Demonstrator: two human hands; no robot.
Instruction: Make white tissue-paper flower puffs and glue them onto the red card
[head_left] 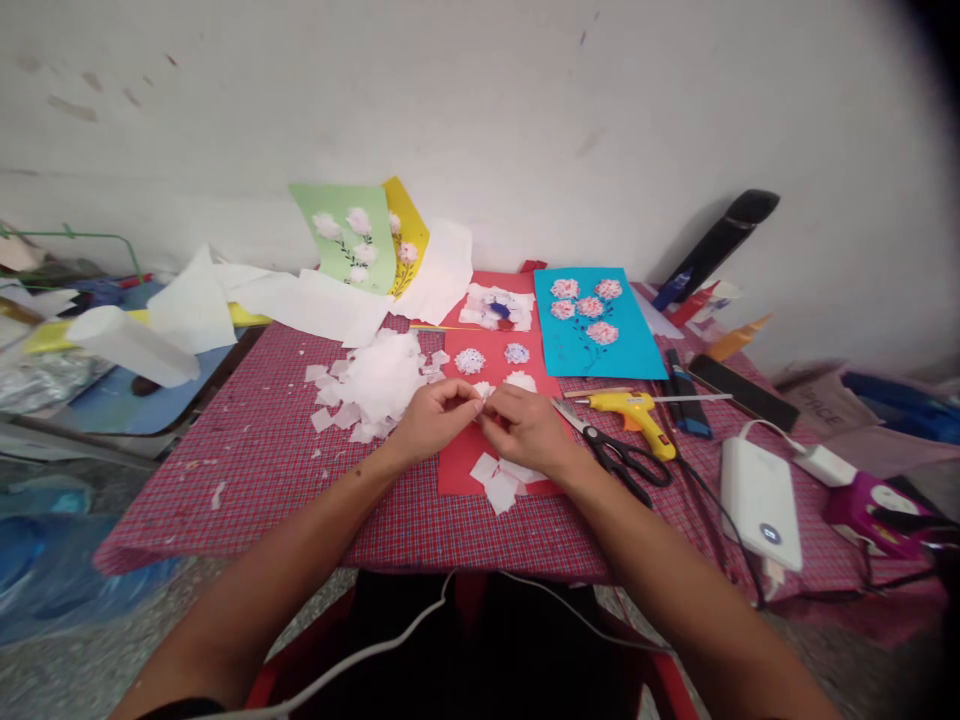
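From my remote seat I see the bare left hand [441, 415] and the bare right hand [521, 425] meeting at the fingertips over a flat red card [461, 460]. Both have their fingers curled inward. A ruffled bit of white paper [484, 388] shows right at the fingertips; whether either hand grips it, or it lies on the card just behind them, I cannot tell. My view of the row there is partly blocked: the right hand covers the lower part of a ruffled white paper flower [520, 381]. Farther back on the card sit two blue-speckled white paper flowers [470, 361], clear of the fingers, and beyond them a crumpled white paper with a dark blue stain [499, 308].

Close to the left hand, a loose heap of white tissue squares [382, 380] spreads over the red checked tablecloth [247, 460]. More loose white squares [499, 484] lie at the card's near edge, beside the right wrist.

The right side is the crowded one for me: black-handled metal scissors [619, 460] lie just beside the right wrist, with a yellow glue gun [634, 412] beyond them. A bright blue card with pink-and-white flowers [600, 345] overlaps the red card's far corner, and a white rectangular power bank [759, 500] sits farther right.
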